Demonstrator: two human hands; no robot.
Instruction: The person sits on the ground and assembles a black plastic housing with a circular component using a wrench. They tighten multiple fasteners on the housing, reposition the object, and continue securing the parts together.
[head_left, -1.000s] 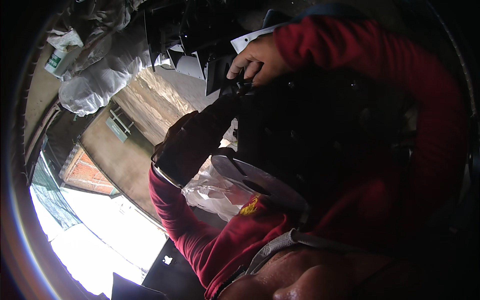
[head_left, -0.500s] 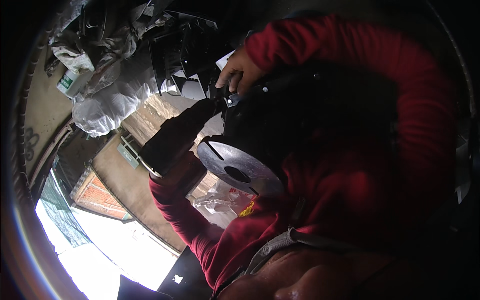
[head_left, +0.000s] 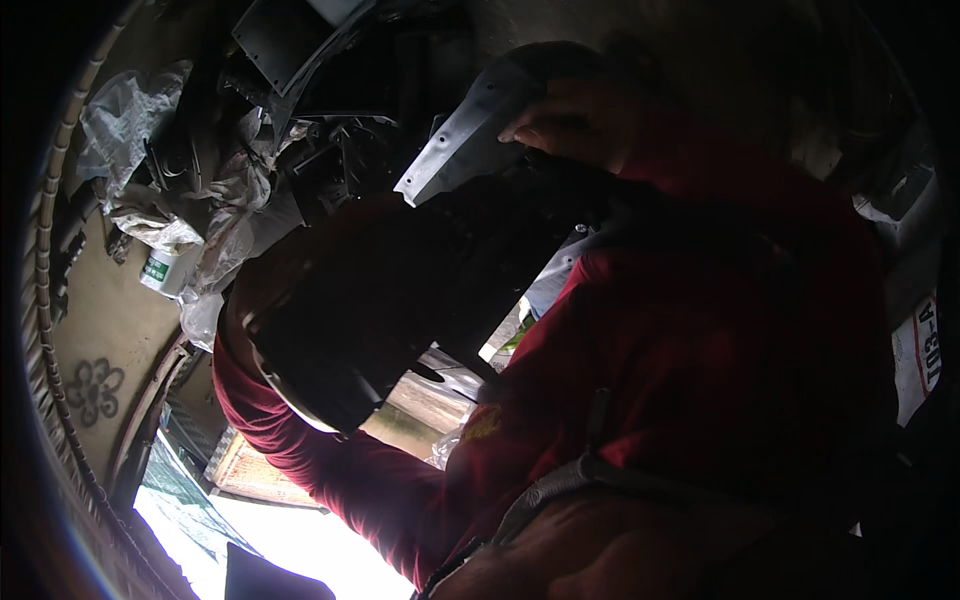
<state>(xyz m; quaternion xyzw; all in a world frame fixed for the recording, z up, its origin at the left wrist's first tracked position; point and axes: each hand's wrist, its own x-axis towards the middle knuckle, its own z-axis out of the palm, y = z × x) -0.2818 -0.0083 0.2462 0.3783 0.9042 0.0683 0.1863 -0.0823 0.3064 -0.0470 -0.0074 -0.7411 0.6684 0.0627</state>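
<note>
The dark part (head_left: 450, 270) lies between the forearms, in front of the person's chest, its surface in deep shadow and its lower outline broken by a notch. A pale metal strip (head_left: 455, 140) with a row of small holes extends at a slant above it, toward the upper edge of the view. The right hand (head_left: 575, 128) is positioned at the upper side of the dark part, beside the strip, with fingers bent; whether it grips either piece cannot be determined. The left sleeve (head_left: 330, 470), red, rises along the left side of the dark part; the left hand is lost in shadow, and its state cannot be determined. To the left are a clear plastic bag (head_left: 130, 125) and, below it, a white container (head_left: 168, 270) with a green label. A flower-shaped drawing (head_left: 97, 390) marks the wall. Green netting (head_left: 185, 460) hangs beside a bright opening (head_left: 300, 540). A white panel (head_left: 912, 360) with a red marking is located at the far right.
</note>
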